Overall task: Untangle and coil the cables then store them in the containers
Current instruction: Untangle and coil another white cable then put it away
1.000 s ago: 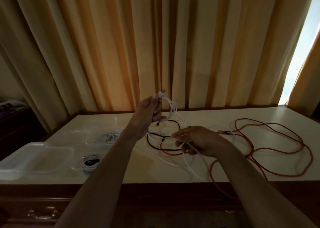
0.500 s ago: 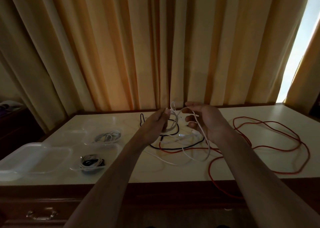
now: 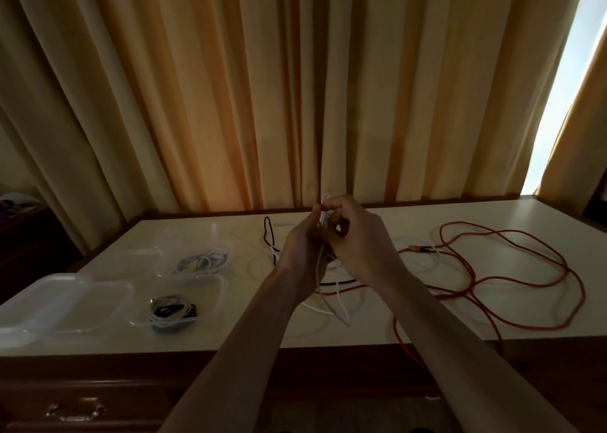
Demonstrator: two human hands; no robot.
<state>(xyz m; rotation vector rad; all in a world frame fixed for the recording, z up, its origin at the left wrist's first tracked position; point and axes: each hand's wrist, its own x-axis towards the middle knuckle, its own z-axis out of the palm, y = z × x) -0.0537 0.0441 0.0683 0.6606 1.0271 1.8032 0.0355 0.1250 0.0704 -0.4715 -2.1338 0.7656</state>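
White cable [image 3: 330, 296] is held up above the table [image 3: 361, 331], between both hands. Left hand [image 3: 303, 248] grips it with curled fingers; right hand [image 3: 356, 235] pinches a loop of it at the top, touching the left. Its loose end trails down onto the tabletop. Black cable [image 3: 267, 235] and red cable [image 3: 525, 281] lie beneath and to the right, apparently still crossed over each other. Two clear containers, far container [image 3: 157, 255] and near container [image 3: 216, 285], each hold a coiled bundle, left of the hands.
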